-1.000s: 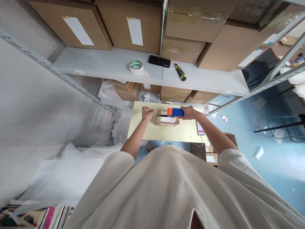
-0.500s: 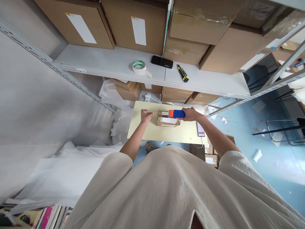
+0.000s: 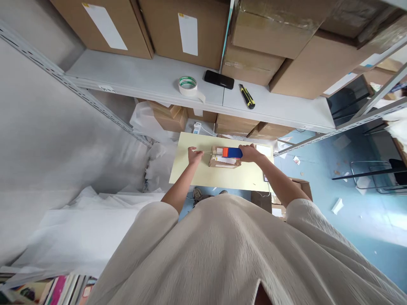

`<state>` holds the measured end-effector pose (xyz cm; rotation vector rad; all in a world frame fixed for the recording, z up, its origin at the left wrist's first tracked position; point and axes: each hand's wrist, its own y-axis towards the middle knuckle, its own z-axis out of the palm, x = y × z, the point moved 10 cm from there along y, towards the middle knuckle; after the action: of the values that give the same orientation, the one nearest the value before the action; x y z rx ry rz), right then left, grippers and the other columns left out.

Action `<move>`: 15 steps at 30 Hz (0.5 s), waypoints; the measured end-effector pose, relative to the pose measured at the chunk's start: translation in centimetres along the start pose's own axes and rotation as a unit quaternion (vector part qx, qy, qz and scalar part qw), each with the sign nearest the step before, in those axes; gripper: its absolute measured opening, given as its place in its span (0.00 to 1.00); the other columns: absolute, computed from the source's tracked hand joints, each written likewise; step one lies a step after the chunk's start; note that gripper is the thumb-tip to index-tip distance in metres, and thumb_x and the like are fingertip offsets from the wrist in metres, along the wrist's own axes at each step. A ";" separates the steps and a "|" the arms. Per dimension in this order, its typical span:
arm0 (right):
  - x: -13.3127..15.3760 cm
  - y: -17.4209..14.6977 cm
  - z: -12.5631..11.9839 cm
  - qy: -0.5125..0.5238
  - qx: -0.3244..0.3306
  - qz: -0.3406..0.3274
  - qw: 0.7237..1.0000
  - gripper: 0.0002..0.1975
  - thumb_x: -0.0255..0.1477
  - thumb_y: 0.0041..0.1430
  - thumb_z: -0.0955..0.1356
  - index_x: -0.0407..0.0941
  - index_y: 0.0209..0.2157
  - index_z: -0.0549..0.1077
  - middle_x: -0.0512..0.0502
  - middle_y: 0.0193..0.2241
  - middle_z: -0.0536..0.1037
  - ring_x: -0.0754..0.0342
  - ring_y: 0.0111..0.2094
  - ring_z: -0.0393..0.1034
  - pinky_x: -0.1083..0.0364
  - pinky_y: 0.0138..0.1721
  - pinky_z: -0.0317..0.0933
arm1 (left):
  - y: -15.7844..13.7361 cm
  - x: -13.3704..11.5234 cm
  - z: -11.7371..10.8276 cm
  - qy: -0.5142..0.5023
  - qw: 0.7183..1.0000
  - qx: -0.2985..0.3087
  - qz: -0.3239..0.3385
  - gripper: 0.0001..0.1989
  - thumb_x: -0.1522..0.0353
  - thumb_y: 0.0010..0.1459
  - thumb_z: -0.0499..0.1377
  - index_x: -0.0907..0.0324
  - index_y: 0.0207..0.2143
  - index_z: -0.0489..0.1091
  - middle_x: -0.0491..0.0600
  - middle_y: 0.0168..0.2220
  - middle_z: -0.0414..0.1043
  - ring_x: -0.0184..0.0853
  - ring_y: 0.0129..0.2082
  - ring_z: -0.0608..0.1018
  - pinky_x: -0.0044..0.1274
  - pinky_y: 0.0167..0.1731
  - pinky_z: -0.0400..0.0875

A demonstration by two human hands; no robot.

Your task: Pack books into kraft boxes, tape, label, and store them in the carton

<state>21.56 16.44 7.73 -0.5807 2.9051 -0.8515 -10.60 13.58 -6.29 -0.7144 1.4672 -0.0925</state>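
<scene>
A blue and orange tape dispenser [image 3: 232, 152] is gripped in my right hand [image 3: 249, 153], over the top of a small cardboard box [image 3: 224, 161] with a white label. The box lies on a pale yellow tabletop [image 3: 187, 171]. My left hand [image 3: 195, 155] hovers just left of the box, apart from it, its thumb and fingers drawn together toward the box. A faint thin line, perhaps clear tape, shows between those fingertips and the box. What the fingers pinch is too small to make out.
Above the table runs a grey shelf [image 3: 143, 78] with a masking tape roll [image 3: 187, 86], a black phone [image 3: 219, 79], a utility knife [image 3: 247, 96] and large cartons [image 3: 173, 31]. A second phone [image 3: 266, 178] is partly hidden by my right forearm. White sheets [image 3: 73, 228] pile at left.
The tape dispenser and my right hand have shifted slightly left over the box. My right forearm now covers most of the phone on the table. My left hand stays nearly in place.
</scene>
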 end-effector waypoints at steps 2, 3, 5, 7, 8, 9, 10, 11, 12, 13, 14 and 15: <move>0.1 0.1 0.1 -0.001 0.002 0.004 1.000 0.24 0.34 0.58 0.76 0.46 0.54 0.71 0.35 0.49 0.85 0.35 0.51 0.79 0.44 0.59 0.56 | 0.5 0.5 0.0 0.013 1.000 -0.003 -0.001 0.28 0.77 0.51 0.68 0.49 0.46 0.58 0.37 0.28 0.76 0.34 0.33 0.83 0.23 0.38 0.71; 0.2 0.1 0.1 -0.002 0.003 0.006 1.000 0.24 0.35 0.59 0.76 0.46 0.54 0.71 0.35 0.49 0.85 0.35 0.51 0.79 0.44 0.59 0.56 | 0.7 0.8 0.0 0.021 1.000 -0.003 -0.002 0.27 0.77 0.52 0.69 0.49 0.47 0.58 0.37 0.29 0.76 0.34 0.33 0.83 0.23 0.37 0.71; 0.3 0.2 0.2 -0.004 0.006 0.009 1.000 0.24 0.35 0.59 0.76 0.46 0.55 0.71 0.36 0.49 0.85 0.36 0.51 0.79 0.45 0.59 0.55 | 1.3 1.4 0.0 0.034 0.999 -0.004 -0.001 0.26 0.76 0.55 0.69 0.49 0.47 0.59 0.38 0.30 0.77 0.34 0.33 0.84 0.23 0.37 0.72; 0.5 0.2 0.3 -0.009 0.009 0.013 1.000 0.24 0.34 0.59 0.76 0.45 0.55 0.71 0.36 0.49 0.84 0.36 0.51 0.78 0.45 0.58 0.55 | 1.8 2.0 0.1 0.046 0.999 -0.006 0.004 0.26 0.76 0.56 0.69 0.49 0.49 0.60 0.38 0.31 0.77 0.33 0.33 0.84 0.24 0.37 0.73; 0.5 0.2 0.4 -0.011 0.011 0.015 1.000 0.24 0.34 0.58 0.76 0.45 0.55 0.71 0.36 0.50 0.84 0.36 0.51 0.78 0.45 0.58 0.54 | 2.1 2.4 0.2 0.054 0.999 -0.007 0.007 0.26 0.75 0.57 0.70 0.50 0.50 0.61 0.38 0.31 0.77 0.33 0.34 0.84 0.24 0.38 0.73; 0.6 0.2 0.4 -0.013 0.012 0.016 1.000 0.25 0.33 0.58 0.76 0.45 0.55 0.71 0.35 0.50 0.84 0.36 0.51 0.78 0.45 0.58 0.54 | 2.4 2.8 0.3 0.063 0.998 -0.008 0.007 0.26 0.75 0.57 0.70 0.50 0.51 0.61 0.38 0.31 0.77 0.34 0.34 0.84 0.24 0.39 0.74; 0.6 0.2 0.4 -0.014 0.014 0.017 1.000 0.25 0.33 0.58 0.76 0.45 0.55 0.71 0.36 0.50 0.84 0.36 0.51 0.78 0.45 0.58 0.54 | 2.6 3.2 0.5 0.073 0.997 -0.008 0.005 0.27 0.75 0.56 0.71 0.50 0.52 0.62 0.38 0.31 0.77 0.34 0.34 0.84 0.25 0.39 0.75; 0.6 0.2 0.4 -0.014 0.015 0.019 1.000 0.25 0.33 0.57 0.76 0.45 0.55 0.71 0.36 0.50 0.84 0.36 0.51 0.78 0.45 0.58 0.54 | 2.7 3.7 0.7 0.082 0.997 -0.008 0.002 0.28 0.74 0.56 0.71 0.50 0.53 0.63 0.39 0.32 0.77 0.34 0.34 0.84 0.25 0.40 0.75; 0.7 0.2 0.4 -0.016 0.017 0.021 1.000 0.25 0.34 0.57 0.76 0.45 0.55 0.71 0.36 0.50 0.84 0.36 0.51 0.78 0.45 0.58 0.54 | 2.8 4.2 1.1 0.089 0.996 -0.006 -0.003 0.28 0.74 0.56 0.71 0.50 0.54 0.63 0.39 0.32 0.77 0.34 0.35 0.84 0.25 0.41 0.76; 0.7 0.2 0.4 -0.017 0.018 0.023 0.999 0.25 0.34 0.57 0.76 0.45 0.55 0.71 0.36 0.50 0.84 0.36 0.51 0.78 0.45 0.58 0.54 | 2.8 4.7 1.5 0.094 0.996 -0.004 -0.008 0.28 0.74 0.56 0.71 0.51 0.55 0.64 0.39 0.33 0.78 0.35 0.35 0.84 0.25 0.41 0.76; 0.7 0.1 0.3 -0.018 0.018 0.025 0.999 0.26 0.35 0.57 0.76 0.45 0.55 0.71 0.36 0.50 0.84 0.36 0.51 0.78 0.45 0.58 0.54 | 2.7 5.2 2.0 0.097 0.995 -0.001 -0.012 0.28 0.74 0.56 0.71 0.51 0.55 0.64 0.40 0.34 0.79 0.35 0.36 0.85 0.25 0.43 0.77; 0.7 0.1 0.3 -0.018 0.020 0.027 0.999 0.26 0.35 0.57 0.76 0.45 0.55 0.71 0.36 0.50 0.84 0.36 0.51 0.78 0.45 0.58 0.54 | 2.6 5.5 2.5 0.099 0.995 0.003 -0.013 0.28 0.74 0.57 0.71 0.51 0.56 0.64 0.40 0.35 0.79 0.35 0.38 0.85 0.26 0.44 0.77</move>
<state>20.93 16.08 7.44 -0.5052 2.8518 -0.8799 -8.48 13.97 -12.51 -0.7357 1.6464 -0.1926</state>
